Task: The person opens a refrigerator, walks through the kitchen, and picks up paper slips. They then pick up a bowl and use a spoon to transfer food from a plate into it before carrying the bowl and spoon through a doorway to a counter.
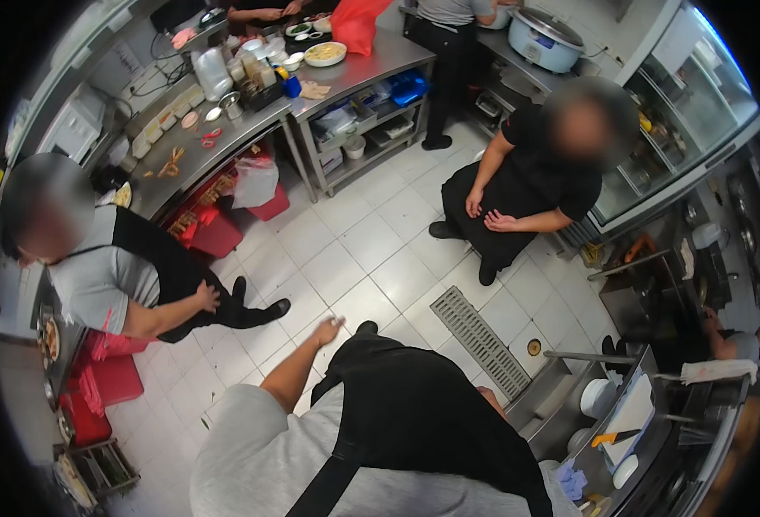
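Observation:
My left hand (329, 330) is held out over the white tiled floor (344, 274), left of my black apron (423, 396). Its fingers look curled together, and anything between them is too small to make out. It touches no surface, and a black shoe (367, 327) shows just to its right. Of my right arm only a strip of skin (489, 400) shows past the apron's right edge, near the floor drain grate (481, 341). The fingers on that side are hidden.
One person in a black apron (152, 258) stands at left, another in black (518, 172) at upper right. A steel counter (251, 129) with dishes curves along the back. An orange-handled knife (614, 438) lies at lower right. Red bins (109, 383) stand at left.

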`<state>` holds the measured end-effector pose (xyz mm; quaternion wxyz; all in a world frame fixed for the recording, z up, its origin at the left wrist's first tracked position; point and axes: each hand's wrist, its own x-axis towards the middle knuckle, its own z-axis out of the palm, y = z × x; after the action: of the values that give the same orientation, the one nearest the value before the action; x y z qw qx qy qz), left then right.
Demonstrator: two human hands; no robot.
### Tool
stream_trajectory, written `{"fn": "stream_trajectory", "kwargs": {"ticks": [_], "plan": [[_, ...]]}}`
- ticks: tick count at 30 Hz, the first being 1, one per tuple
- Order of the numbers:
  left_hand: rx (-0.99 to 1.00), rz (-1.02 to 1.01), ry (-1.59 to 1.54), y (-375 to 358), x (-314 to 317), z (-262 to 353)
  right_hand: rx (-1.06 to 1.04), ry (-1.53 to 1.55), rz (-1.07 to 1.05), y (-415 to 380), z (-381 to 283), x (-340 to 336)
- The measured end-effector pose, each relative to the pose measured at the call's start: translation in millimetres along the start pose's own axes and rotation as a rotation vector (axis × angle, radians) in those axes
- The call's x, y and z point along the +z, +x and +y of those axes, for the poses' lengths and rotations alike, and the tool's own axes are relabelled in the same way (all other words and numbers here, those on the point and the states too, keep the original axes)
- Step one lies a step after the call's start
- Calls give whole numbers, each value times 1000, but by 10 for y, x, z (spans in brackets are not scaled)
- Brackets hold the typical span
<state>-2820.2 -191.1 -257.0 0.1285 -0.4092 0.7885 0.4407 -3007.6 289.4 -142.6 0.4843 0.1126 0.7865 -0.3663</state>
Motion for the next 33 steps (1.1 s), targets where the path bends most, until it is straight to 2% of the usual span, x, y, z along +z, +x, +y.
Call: {"fn": "stream_trajectory", "kwargs": {"ticks": [1, 2, 5, 7, 8, 9, 11, 12, 13, 14, 15, 16, 17, 19, 21, 22, 23, 25, 26, 27, 28, 29, 31, 33], "plan": [[366, -316, 263, 52, 190, -225, 34, -56, 37, -92, -68, 36], [382, -325, 278, 191, 299, -423, 35, -35, 47, -68, -43, 58], [357, -579, 353, 15, 129, -155, 11, 104, 41, 34, 54, 128], [329, -748, 409, -37, 14, 0, -82, 25, 50, 58, 51, 193], [255, -679, 399, 68, 24, -53, -102, 85, -2, 194, 167, 210], [-145, -538, 324, -184, -277, 538, -93, 110, 4, 180, 215, 263], [260, -441, 671, 397, -176, 110, -59, 129, 40, 203, 158, 341], [296, -421, 637, 498, -262, 171, -79, 142, 49, 280, 197, 400], [127, -482, 576, 505, -409, 439, -90, 177, 84, 429, 332, 415], [105, -380, 364, 546, -425, 522, -190, 9, 91, 524, 441, 386], [103, -462, 377, 750, -408, 555, -655, -659, 208, 597, 601, 350], [20, -456, 228, 715, -371, 772, -854, -905, 368, 802, 858, 407], [-12, -508, 239, 730, -336, 962, -724, -720, 375, 805, 958, 483], [279, -697, 469, 1007, -279, 1043, -192, -82, 391, 313, 689, 470], [311, -842, 644, 1362, -2, 1099, -185, 73, 493, 97, 835, 432], [485, -975, 415, 1075, -45, 1362, -131, 158, 521, -31, 936, 398], [452, -797, 793, 463, 87, 2074, -79, 238, 549, -129, 1079, 356], [1403, -796, 967, 1133, 673, 1806, -54, 235, 603, -315, 1396, 348], [1428, -822, 990, 954, 792, 2099, -33, 239, 605, -406, 1525, 344], [1045, -863, 873, 740, 1002, 2369, -14, 237, 604, -504, 1654, 356], [665, -870, 742, 524, 1244, 2661, -90, 275, 696, -540, 1836, 400], [664, -942, 751, 482, 1491, 2850, -81, 285, 711, -668, 1893, 368], [793, -805, 937, 440, 2044, 3118, -59, 627, 703, -993, 1884, 244], [1008, -809, 1015, 278, 2353, 3469, -9, 657, 677, -1126, 1890, 63]]}}
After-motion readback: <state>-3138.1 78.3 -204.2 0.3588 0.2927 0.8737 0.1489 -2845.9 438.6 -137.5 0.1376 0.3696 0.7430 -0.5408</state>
